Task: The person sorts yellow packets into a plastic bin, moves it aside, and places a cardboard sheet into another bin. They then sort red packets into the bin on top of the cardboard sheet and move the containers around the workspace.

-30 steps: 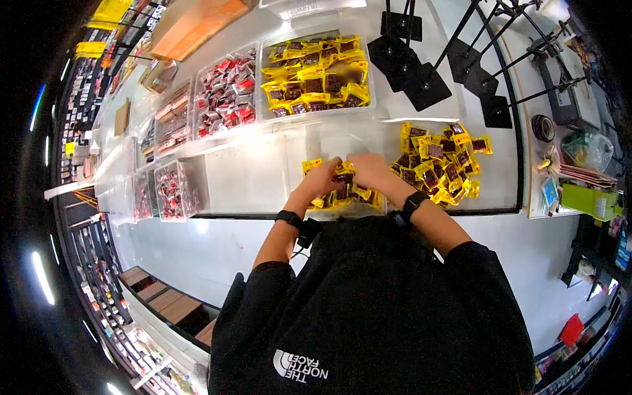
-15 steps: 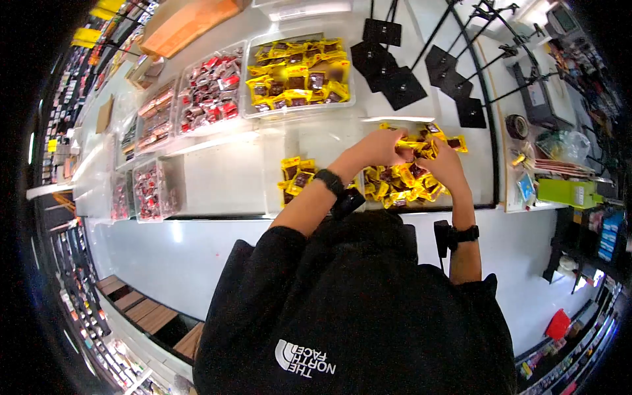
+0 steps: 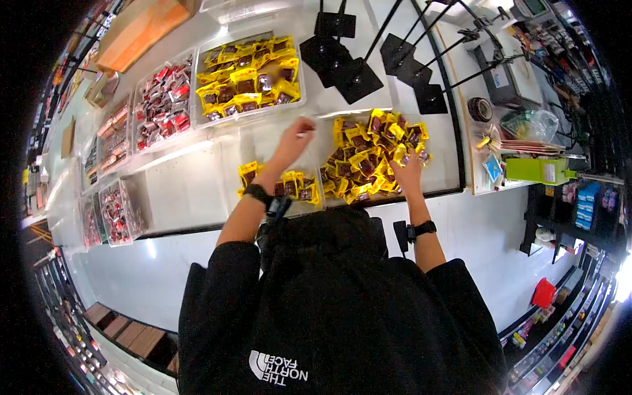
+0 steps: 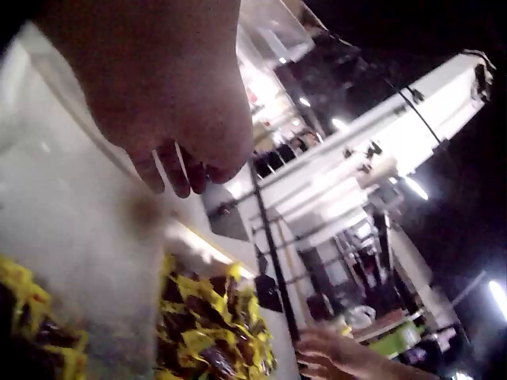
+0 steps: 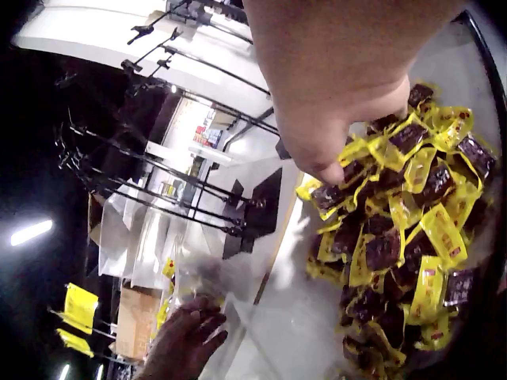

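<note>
Small dark-brown snacks in clear and yellow wrappers lie in a heap (image 3: 362, 158) on the table. My right hand (image 3: 408, 172) is at the heap's right side, fingers spread among the top packets. In the right wrist view its thumb and fingers touch several packets (image 5: 408, 138) from above. My left hand (image 3: 289, 145) hangs over the table left of the heap, fingers loose, no packet showing in it. Beneath the left forearm a shallow clear tray (image 3: 227, 155) holds more yellow packets (image 3: 299, 186), partly hidden by the wrist.
Behind stands a clear bin (image 3: 303, 99) full of the same yellow packets. Left of it is a bin of red-and-silver packets (image 3: 162, 102), and a smaller box (image 3: 118, 214) sits nearer. Black stand bases (image 3: 355, 79) are at the back right. A tape roll (image 3: 479, 109) lies farther right.
Both hands came from the tray to the heap, together gripping packets there. Now the left hand has drawn back leftward with no packet showing, and the right stays at the heap. The head view has shifted right.
</note>
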The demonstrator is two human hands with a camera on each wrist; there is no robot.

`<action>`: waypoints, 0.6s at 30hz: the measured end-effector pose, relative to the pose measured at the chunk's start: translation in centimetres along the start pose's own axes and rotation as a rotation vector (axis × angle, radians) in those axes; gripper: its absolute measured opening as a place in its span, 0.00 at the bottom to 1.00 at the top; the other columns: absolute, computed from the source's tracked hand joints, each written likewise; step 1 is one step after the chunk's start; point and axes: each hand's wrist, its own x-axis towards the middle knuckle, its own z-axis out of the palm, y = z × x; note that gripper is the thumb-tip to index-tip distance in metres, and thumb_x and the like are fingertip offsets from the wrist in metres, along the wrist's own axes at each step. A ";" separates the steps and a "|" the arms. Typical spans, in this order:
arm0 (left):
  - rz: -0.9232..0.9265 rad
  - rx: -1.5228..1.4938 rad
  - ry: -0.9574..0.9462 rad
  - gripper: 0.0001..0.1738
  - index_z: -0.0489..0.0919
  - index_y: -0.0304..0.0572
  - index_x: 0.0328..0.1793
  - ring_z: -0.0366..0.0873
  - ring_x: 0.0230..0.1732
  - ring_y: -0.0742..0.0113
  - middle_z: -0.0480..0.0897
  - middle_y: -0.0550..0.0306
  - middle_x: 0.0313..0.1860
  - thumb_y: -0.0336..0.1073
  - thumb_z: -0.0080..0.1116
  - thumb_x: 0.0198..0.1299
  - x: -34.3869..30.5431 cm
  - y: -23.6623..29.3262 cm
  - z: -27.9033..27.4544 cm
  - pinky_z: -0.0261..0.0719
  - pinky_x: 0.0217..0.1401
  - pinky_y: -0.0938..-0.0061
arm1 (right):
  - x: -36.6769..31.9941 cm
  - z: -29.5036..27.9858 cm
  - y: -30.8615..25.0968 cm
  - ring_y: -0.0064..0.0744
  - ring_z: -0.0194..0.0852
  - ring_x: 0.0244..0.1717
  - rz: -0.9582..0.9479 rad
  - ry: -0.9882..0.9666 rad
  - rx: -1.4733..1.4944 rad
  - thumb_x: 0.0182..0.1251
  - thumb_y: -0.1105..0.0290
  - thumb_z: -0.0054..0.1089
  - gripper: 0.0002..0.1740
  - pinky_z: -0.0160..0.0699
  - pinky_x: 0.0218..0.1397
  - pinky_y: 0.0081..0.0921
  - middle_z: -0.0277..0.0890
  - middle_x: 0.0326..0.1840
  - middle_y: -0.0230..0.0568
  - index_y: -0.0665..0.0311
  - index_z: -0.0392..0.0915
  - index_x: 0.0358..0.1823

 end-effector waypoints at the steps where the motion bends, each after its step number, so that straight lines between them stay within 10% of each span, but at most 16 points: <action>1: -0.073 0.121 0.053 0.14 0.73 0.42 0.46 0.74 0.48 0.61 0.77 0.50 0.46 0.35 0.55 0.53 -1.0 -1.6 -2.1 0.71 0.51 0.69 | -0.4 0.4 -1.4 0.52 0.55 0.61 -0.006 -0.016 0.003 0.48 0.62 0.60 0.35 0.55 0.63 0.41 0.62 0.56 0.57 0.69 0.59 0.58; 5: -0.151 0.549 -0.098 0.25 0.70 0.45 0.54 0.67 0.58 0.52 0.72 0.47 0.55 0.43 0.59 0.50 -6.0 -7.9 -4.9 0.65 0.59 0.59 | -1.6 0.5 -10.0 0.49 0.67 0.46 -0.431 0.021 0.289 0.53 0.71 0.54 0.16 0.64 0.52 0.39 0.70 0.42 0.48 0.65 0.71 0.44; 7: -0.193 1.082 -0.204 0.38 0.62 0.49 0.64 0.56 0.66 0.42 0.62 0.42 0.64 0.47 0.62 0.46 -8.2 -7.6 -4.2 0.60 0.62 0.51 | -2.2 1.7 -13.4 0.46 0.70 0.43 -0.547 -0.255 0.373 0.53 0.72 0.52 0.11 0.69 0.46 0.35 0.72 0.39 0.47 0.67 0.73 0.39; 10: -0.332 1.060 -0.238 0.47 0.54 0.50 0.69 0.47 0.69 0.38 0.54 0.42 0.69 0.52 0.63 0.44 -8.2 -8.3 -4.7 0.55 0.64 0.47 | -3.1 5.0 -16.7 0.47 0.68 0.49 -0.835 -0.650 0.158 0.51 0.68 0.54 0.20 0.69 0.52 0.36 0.69 0.48 0.50 0.66 0.69 0.47; 18: -0.477 1.001 -0.266 0.57 0.49 0.45 0.71 0.60 0.62 0.40 0.61 0.41 0.64 0.53 0.67 0.36 -6.5 -10.2 -6.6 0.66 0.59 0.55 | -4.6 13.5 -18.8 0.53 0.59 0.60 -0.749 -1.025 -0.365 0.47 0.58 0.63 0.39 0.59 0.62 0.44 0.61 0.59 0.56 0.65 0.60 0.60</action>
